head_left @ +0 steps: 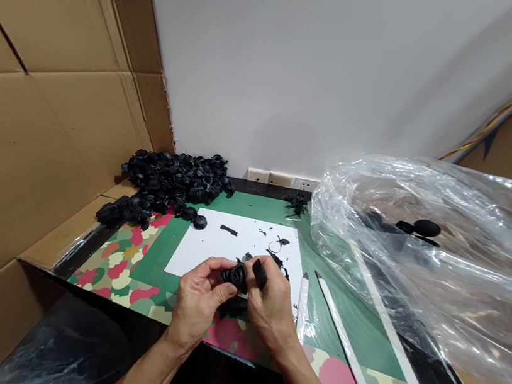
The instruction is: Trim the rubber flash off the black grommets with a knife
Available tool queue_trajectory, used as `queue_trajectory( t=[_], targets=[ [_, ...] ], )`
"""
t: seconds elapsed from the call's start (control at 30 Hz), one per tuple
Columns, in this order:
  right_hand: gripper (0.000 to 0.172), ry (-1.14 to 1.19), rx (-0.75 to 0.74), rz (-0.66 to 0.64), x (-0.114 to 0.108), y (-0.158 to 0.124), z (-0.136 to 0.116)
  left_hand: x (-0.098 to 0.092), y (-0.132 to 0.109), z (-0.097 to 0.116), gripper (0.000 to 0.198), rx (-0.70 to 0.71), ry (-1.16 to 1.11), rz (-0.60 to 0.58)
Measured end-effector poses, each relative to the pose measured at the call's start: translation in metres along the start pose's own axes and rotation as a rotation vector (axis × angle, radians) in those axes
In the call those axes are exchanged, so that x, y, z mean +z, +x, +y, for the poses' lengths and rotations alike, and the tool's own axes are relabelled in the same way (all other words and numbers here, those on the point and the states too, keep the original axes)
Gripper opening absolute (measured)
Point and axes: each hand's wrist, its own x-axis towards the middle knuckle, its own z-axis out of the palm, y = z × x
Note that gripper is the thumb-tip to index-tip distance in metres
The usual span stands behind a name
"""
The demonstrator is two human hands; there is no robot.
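Observation:
My left hand is closed around a black ridged rubber part, gripped between thumb and fingers above the front of a white sheet. Close against it, my right hand is closed too, with a short black strip-like piece standing out between thumb and fingers. Its fingertips meet the rubber part, and the exact contact is hidden. Black scraps, among them a flat strip and a thin ring, lie on the sheet. A round black part sits at the sheet's left edge.
A large heap of black rubber parts fills the back left, beside cardboard. A small pile of black scraps lies at the back. Two white pen-like sticks rest at right, near a clear plastic bag holding round black parts.

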Motion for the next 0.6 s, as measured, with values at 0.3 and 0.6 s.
queue_trajectory(
  t=[0.3, 0.6],
  targets=[
    [0.027, 0.011, 0.324, 0.238, -0.028, 0.017, 0.018, -0.013, 0.006, 0.005, 0.036, 0.039, -0.134, 0.113],
    [0.030, 0.128, 0.336, 0.014, -0.022, 0.008, 0.020, -0.017, 0.009, -0.002, 0.039, -0.006, -0.118, 0.062]
  ],
)
